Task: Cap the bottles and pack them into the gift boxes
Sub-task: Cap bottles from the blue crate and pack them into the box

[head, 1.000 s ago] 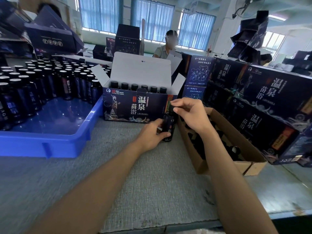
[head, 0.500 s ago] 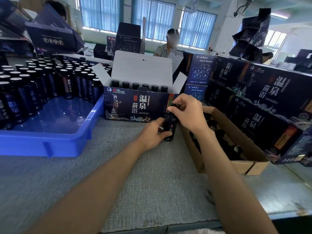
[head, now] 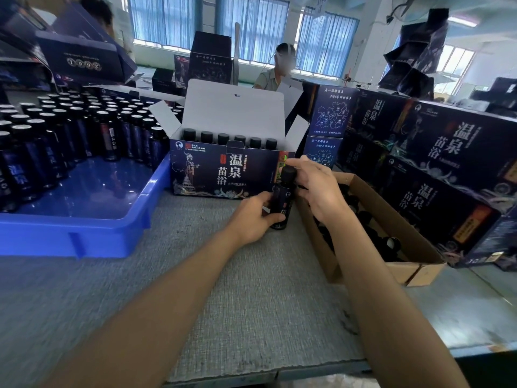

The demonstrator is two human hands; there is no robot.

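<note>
A dark bottle (head: 280, 201) stands upright on the grey table in front of the open gift box (head: 223, 175). My left hand (head: 253, 217) grips its body. My right hand (head: 313, 183) pinches the black cap (head: 288, 174) on the bottle's neck. Inside the gift box a row of several capped bottles (head: 223, 138) shows along the back, under the raised white lid.
A blue tray (head: 84, 219) at the left holds several uncapped bottles (head: 70, 130). A brown carton (head: 402, 247) of black caps sits at the right. Stacked closed gift boxes (head: 436, 175) rise behind it. A person sits across the table at the back.
My right hand has come down onto the bottle's top with the cap. The left hand keeps its grip on the bottle in the same spot.
</note>
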